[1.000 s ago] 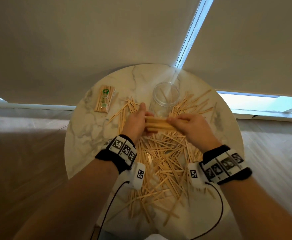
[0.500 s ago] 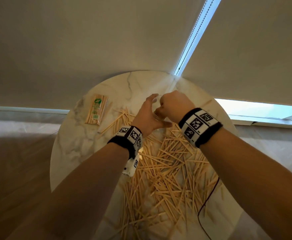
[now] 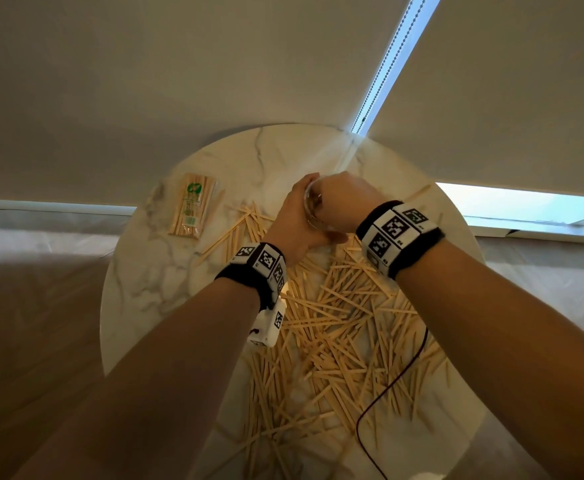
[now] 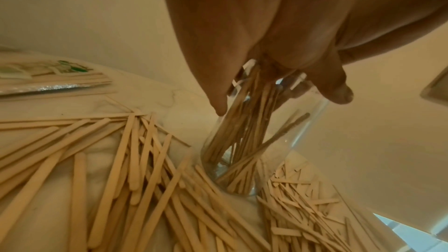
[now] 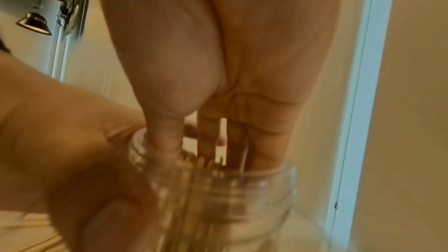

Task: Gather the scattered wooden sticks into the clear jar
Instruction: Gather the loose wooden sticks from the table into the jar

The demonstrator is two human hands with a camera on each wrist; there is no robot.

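The clear jar (image 4: 244, 150) stands upright at the far middle of the round marble table (image 3: 166, 271). My left hand (image 3: 295, 216) grips its upper part, thumb on one side and fingers on the other. My right hand (image 3: 337, 199) points down into the jar's mouth, where its thumb and fingers (image 5: 208, 141) pinch the tops of a bundle of wooden sticks (image 4: 237, 122) that reaches the jar's bottom. In the head view the hands hide most of the jar. Many scattered wooden sticks (image 3: 335, 323) cover the table's near and right side.
A sealed packet of sticks (image 3: 191, 204) lies on the table's far left. A dark cable (image 3: 387, 386) runs over the sticks near my right arm. Roller blinds with a bead chain (image 3: 377, 81) hang just behind the table. The table's left part is bare marble.
A second ago both hands held the bundle level in front of the jar. Since then my right hand has turned it upright into the jar, and my left hand has taken hold of the jar.
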